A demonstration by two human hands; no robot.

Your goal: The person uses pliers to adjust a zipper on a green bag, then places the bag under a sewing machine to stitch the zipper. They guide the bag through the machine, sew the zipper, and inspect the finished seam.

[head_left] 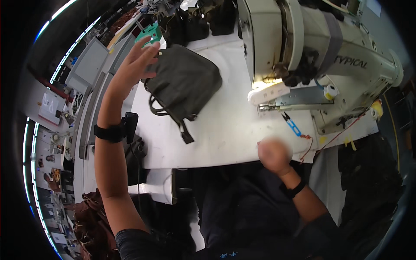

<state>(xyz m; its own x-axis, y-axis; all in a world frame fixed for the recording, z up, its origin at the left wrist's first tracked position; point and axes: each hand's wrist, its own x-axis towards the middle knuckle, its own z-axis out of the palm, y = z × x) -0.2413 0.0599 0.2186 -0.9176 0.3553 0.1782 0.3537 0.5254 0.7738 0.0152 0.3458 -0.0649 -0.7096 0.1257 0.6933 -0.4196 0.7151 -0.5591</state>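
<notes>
A dark olive-grey fabric bag [186,78] lies on the white tabletop [216,138], left of the middle. Its handle loop and a strap end hang toward the table's front edge. My left hand [136,65] is raised at the bag's upper left corner, fingers spread, holding nothing; whether it touches the fabric I cannot tell. Over the table's front edge, my right hand [275,156] is rounded and blurred, and its fingers cannot be made out. Just beyond it lie small blue thread snips [292,125], with a red cord [308,145] tied to them.
A large cream-coloured sewing machine [346,56] takes up the right side, its lamp lit over the stitching arm. Several dark bags [195,24] stand along the far edge beside a green object [148,33]. Brown material [95,221] is piled at lower left.
</notes>
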